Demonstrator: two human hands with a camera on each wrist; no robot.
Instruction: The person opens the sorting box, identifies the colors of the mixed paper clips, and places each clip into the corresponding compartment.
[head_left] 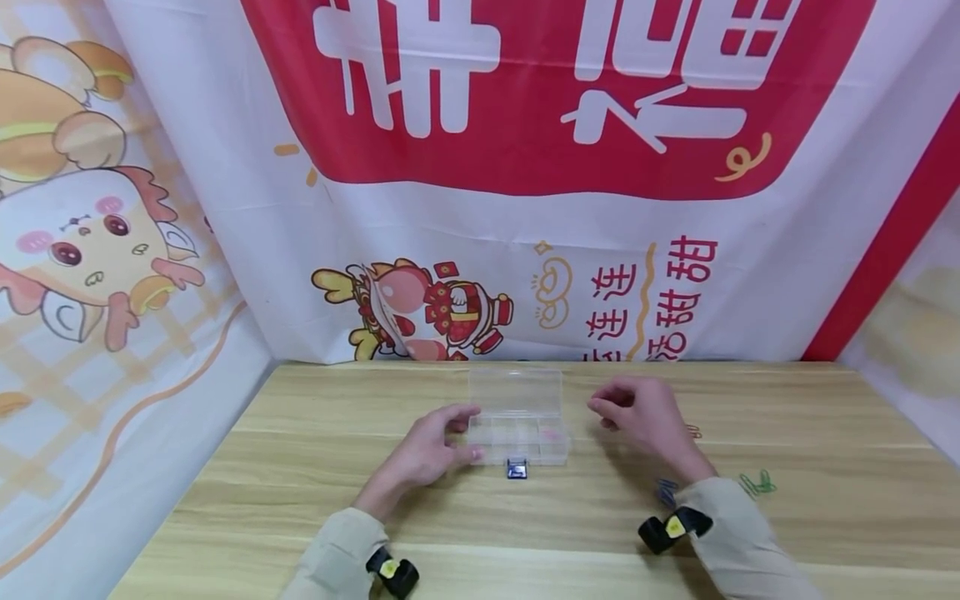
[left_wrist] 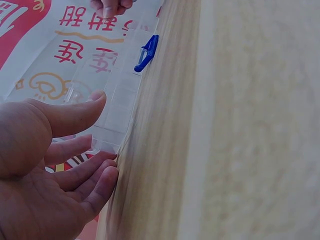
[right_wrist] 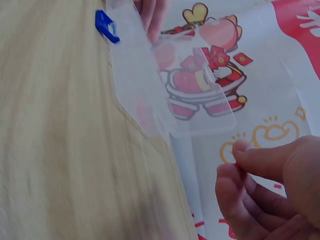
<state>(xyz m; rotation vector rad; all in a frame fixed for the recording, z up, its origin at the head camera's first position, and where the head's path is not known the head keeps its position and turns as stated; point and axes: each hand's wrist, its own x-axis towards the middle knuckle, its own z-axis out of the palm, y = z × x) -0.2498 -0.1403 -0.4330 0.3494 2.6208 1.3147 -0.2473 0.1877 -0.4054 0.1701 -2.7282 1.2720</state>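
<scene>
A clear plastic compartment box (head_left: 498,454) stands on the table with its transparent lid (head_left: 517,392) raised at the back. On its front edge is a blue latch (head_left: 517,469). My left hand (head_left: 431,446) holds the left end of the box, thumb at the front corner and fingers round the back. Something small and pink (head_left: 552,434) shows in a right-hand compartment. To the right of the box, above the table, my right hand (head_left: 637,412) has thumb and index fingertips together; I cannot tell whether a small thing is between them.
Red paper clips (head_left: 694,432) lie just beyond the right wrist. Blue clips (head_left: 666,492) are beside the right wrist camera, and green paper clips (head_left: 759,482) lie farther right. A printed cloth (head_left: 525,217) hangs along the back edge of the wooden table (head_left: 300,500).
</scene>
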